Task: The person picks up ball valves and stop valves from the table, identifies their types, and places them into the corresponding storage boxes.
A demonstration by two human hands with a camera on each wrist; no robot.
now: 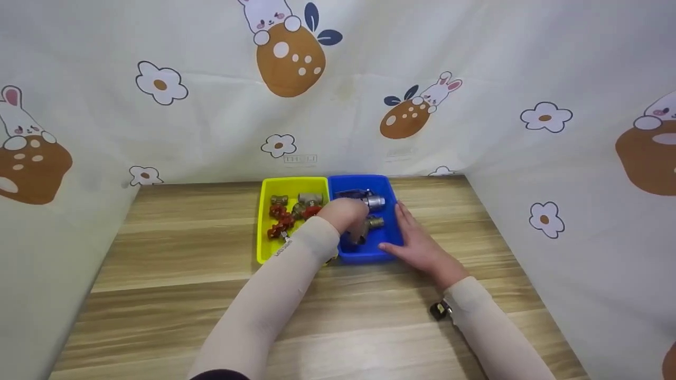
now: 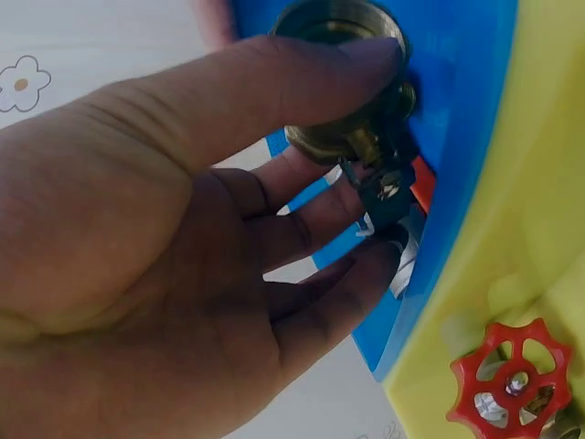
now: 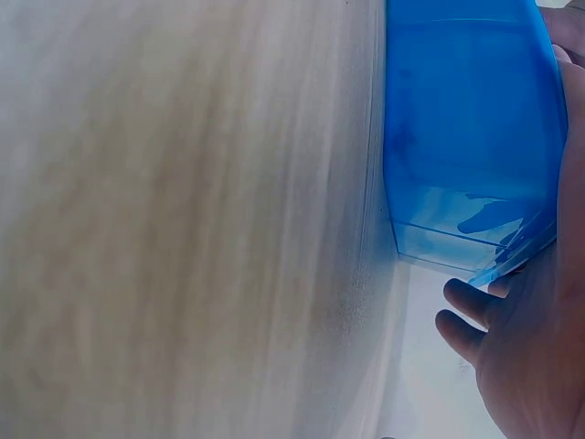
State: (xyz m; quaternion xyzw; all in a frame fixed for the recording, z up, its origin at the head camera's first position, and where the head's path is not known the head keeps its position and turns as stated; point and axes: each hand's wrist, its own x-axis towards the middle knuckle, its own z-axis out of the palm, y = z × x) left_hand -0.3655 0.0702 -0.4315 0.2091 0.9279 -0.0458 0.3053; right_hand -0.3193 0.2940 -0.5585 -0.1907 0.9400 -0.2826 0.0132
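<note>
My left hand (image 1: 346,214) reaches down into the blue bin (image 1: 364,258). In the left wrist view it grips a brass valve (image 2: 315,142), with the thumb across the round body and the fingers on its far side. A dark bracket-like part hangs below that body, partly hidden by fingers. Beside the hand in the bin lie a silver valve (image 1: 375,202) and a brass fitting (image 1: 376,222). My right hand (image 1: 422,248) rests along the bin's right side, its fingers extended outside the wall and its thumb across the rim.
A yellow bin (image 1: 260,227) stands against the blue one's left side, holding brass fittings and several valves with red handwheels (image 2: 521,377). Both sit on a wood-grain table (image 1: 185,237), close to a patterned cloth wall (image 1: 211,137).
</note>
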